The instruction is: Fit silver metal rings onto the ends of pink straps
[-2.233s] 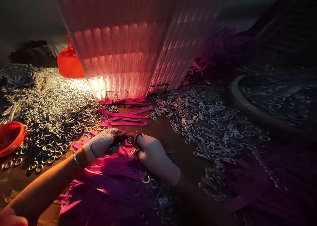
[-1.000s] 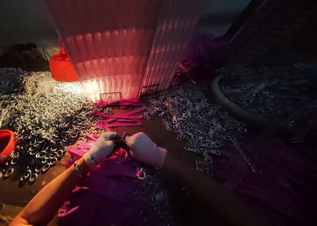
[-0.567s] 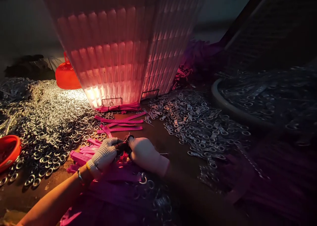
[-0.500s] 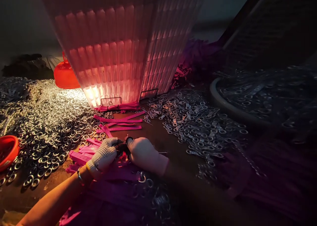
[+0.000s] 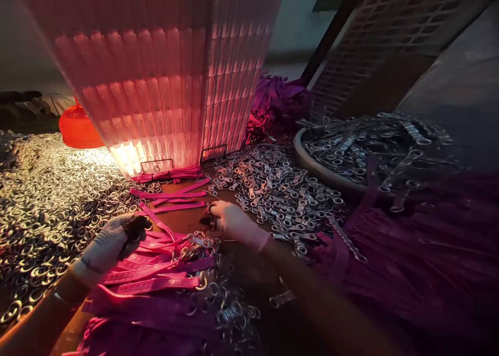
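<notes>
My left hand [image 5: 107, 244], in a dotted knit glove, hovers over the left end of a heap of pink straps [image 5: 156, 278]. Its fingers are curled and I see nothing in them. A pink strap with a metal ring [image 5: 195, 240] on its end lies on top of the heap between my hands. My right hand [image 5: 234, 222], in a pale glove, rests fingertips-down on the brown tabletop at the near edge of a pile of metal fittings [image 5: 273, 184]. Blur and shadow hide whether those fingertips pinch anything.
A wide spread of loose metal rings [image 5: 47, 200] covers the left. A tall ribbed pink-lit shade [image 5: 163, 86] stands at the back centre, with an orange container [image 5: 76, 130] to its left. A round basin [image 5: 307, 161] of metal parts sits right, with purple strap bundles [image 5: 409, 262] beside it.
My hands were pressed together on a strap and ring; now they are apart. The left moved left, the right moved up to the fittings pile. The camera shifted right.
</notes>
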A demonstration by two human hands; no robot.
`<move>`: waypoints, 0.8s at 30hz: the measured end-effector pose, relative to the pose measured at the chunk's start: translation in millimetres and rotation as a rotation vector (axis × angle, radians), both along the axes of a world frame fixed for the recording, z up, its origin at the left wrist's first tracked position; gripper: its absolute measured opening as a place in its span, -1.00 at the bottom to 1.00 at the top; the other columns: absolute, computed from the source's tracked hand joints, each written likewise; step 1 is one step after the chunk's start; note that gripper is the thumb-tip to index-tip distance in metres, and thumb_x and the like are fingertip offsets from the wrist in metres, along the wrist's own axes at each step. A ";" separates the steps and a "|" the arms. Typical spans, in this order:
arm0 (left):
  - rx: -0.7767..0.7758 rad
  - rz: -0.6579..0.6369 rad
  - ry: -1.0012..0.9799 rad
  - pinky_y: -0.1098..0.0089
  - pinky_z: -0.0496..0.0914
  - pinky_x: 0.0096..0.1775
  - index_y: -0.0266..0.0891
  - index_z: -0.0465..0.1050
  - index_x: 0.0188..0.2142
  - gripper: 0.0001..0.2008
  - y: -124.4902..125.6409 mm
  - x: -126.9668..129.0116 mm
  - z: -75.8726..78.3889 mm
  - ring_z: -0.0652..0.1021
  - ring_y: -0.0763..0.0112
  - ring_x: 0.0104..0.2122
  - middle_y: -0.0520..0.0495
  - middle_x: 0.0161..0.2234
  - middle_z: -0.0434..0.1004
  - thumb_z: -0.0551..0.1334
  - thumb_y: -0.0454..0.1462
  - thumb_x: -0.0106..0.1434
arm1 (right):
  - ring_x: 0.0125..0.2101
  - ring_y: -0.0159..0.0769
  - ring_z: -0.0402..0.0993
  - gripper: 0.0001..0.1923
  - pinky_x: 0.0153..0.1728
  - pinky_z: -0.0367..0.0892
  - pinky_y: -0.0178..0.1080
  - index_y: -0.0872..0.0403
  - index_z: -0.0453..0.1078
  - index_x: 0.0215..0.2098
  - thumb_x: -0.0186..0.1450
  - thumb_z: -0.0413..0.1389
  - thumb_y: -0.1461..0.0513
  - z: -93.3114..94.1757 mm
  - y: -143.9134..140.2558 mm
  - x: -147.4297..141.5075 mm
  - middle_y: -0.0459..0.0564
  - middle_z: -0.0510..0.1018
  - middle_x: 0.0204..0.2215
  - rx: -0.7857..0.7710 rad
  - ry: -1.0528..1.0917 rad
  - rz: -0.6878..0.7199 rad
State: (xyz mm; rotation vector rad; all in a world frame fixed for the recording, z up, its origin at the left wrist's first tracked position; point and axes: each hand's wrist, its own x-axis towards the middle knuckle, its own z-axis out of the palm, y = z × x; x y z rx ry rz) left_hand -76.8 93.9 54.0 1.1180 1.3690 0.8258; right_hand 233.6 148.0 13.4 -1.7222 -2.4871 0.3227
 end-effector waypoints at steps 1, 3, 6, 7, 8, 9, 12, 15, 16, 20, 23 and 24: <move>-0.097 0.024 -0.141 0.58 0.05 -0.71 -0.30 0.46 -0.38 -0.68 -1.2 11.0 -6.9 0.20 0.62 -0.76 0.09 -0.69 0.29 0.23 -0.05 0.26 | -0.12 -0.24 0.53 -0.74 -0.15 0.29 -0.30 0.07 0.54 -0.18 0.36 0.07 0.13 -7.7 12.0 12.9 0.10 0.63 -0.16 -0.004 -0.054 -0.128; -0.308 0.057 -0.339 0.60 0.03 -0.74 -0.34 0.46 -0.33 -0.64 -1.0 33.8 -17.7 0.22 0.64 -0.78 0.06 -0.66 0.34 0.18 -0.05 0.33 | -0.12 -0.11 0.54 -0.73 -0.15 0.31 -0.21 0.20 0.54 -0.14 0.34 0.04 0.26 -24.0 35.0 34.7 0.29 0.61 -0.15 -0.007 -0.145 -0.291; -0.477 0.054 -0.484 0.59 0.08 -0.76 -0.40 0.48 -0.31 -0.58 3.1 56.6 -22.7 0.31 0.61 -0.78 -0.04 -0.61 0.45 0.05 -0.08 0.43 | -0.11 0.04 0.55 -0.71 -0.16 0.33 -0.13 0.33 0.53 -0.11 0.27 0.05 0.36 -48.6 59.7 53.9 0.47 0.58 -0.16 -0.013 -0.241 -0.451; -0.504 0.037 -0.511 0.58 0.10 -0.76 -0.42 0.48 -0.31 -0.55 4.2 59.9 -22.1 0.35 0.59 -0.78 -0.07 -0.59 0.47 0.02 -0.09 0.45 | -0.11 0.06 0.55 -0.69 -0.17 0.34 -0.12 0.34 0.52 -0.10 0.26 0.05 0.37 -55.9 64.7 57.3 0.48 0.58 -0.16 -0.016 -0.254 -0.483; -0.528 0.022 -0.529 0.57 0.11 -0.76 -0.44 0.49 -0.31 -0.53 4.8 61.2 -21.0 0.37 0.57 -0.77 -0.10 -0.59 0.48 0.00 -0.10 0.46 | -0.12 0.07 0.56 -0.67 -0.19 0.35 -0.13 0.34 0.52 -0.08 0.26 0.03 0.38 -62.3 68.3 59.9 0.47 0.58 -0.17 -0.021 -0.259 -0.506; -0.551 0.009 -0.541 0.57 0.13 -0.76 -0.45 0.50 -0.30 -0.53 4.9 61.0 -19.8 0.40 0.55 -0.76 -0.12 -0.58 0.50 -0.01 -0.11 0.46 | -0.13 0.07 0.57 -0.66 -0.22 0.35 -0.13 0.33 0.51 -0.07 0.26 0.02 0.38 -67.7 70.9 61.8 0.45 0.59 -0.18 -0.029 -0.258 -0.524; -0.566 -0.004 -0.557 0.58 0.19 -0.73 -0.47 0.52 -0.23 -0.62 2.4 55.9 -18.4 0.43 0.56 -0.72 -0.12 -0.54 0.52 0.01 -0.22 0.43 | -0.17 0.08 0.58 -0.66 -0.27 0.35 -0.15 0.31 0.52 -0.08 0.25 0.02 0.36 -77.2 73.7 65.7 0.40 0.61 -0.23 -0.051 -0.230 -0.546; -0.487 -0.018 -0.511 0.61 0.19 -0.70 -0.43 0.52 -0.21 -0.75 -2.7 51.1 -20.4 0.40 0.61 -0.72 -0.06 -0.54 0.50 0.07 -0.36 0.31 | -0.14 0.09 0.56 -0.67 -0.24 0.34 -0.13 0.32 0.51 -0.09 0.27 0.00 0.36 -77.5 68.3 63.1 0.43 0.59 -0.19 -0.020 -0.177 -0.539; -0.444 -0.021 -0.477 0.62 0.16 -0.71 -0.41 0.51 -0.21 -0.77 -4.6 50.4 -21.2 0.38 0.62 -0.73 -0.02 -0.56 0.47 0.09 -0.38 0.26 | -0.12 0.08 0.55 -0.66 -0.22 0.33 -0.14 0.33 0.50 -0.07 0.28 -0.02 0.37 -75.6 63.6 59.4 0.44 0.58 -0.16 0.000 -0.155 -0.532; -0.237 -0.020 -0.282 0.60 0.10 -0.72 -0.31 0.44 -0.30 -0.90 -11.4 52.5 -22.6 0.28 0.61 -0.75 0.09 -0.66 0.36 0.19 -0.32 0.21 | -0.25 -0.17 0.56 -0.61 -0.27 0.36 -0.26 0.17 0.42 0.06 0.32 -0.06 0.33 -55.3 25.3 25.0 0.15 0.63 -0.21 0.017 0.101 -0.393; -0.054 -0.044 -0.140 0.57 0.10 -0.73 -0.27 0.36 -0.41 -0.80 -14.7 59.1 -23.1 0.24 0.60 -0.76 0.08 -0.69 0.34 0.19 -0.18 0.27 | -0.29 -0.21 0.53 -0.67 -0.28 0.37 -0.25 0.10 0.44 -0.01 0.34 -0.02 0.19 -29.2 -16.4 -15.5 0.05 0.62 -0.25 -0.070 0.648 -0.088; 0.002 -0.051 -0.112 0.56 0.10 -0.73 -0.26 0.34 -0.43 -0.76 -15.7 62.1 -23.4 0.24 0.60 -0.76 0.08 -0.68 0.34 0.17 -0.15 0.28 | -0.23 -0.19 0.52 -0.67 -0.24 0.37 -0.24 0.08 0.44 0.00 0.33 0.03 0.15 -20.6 -29.1 -29.0 0.05 0.62 -0.19 -0.091 0.720 -0.002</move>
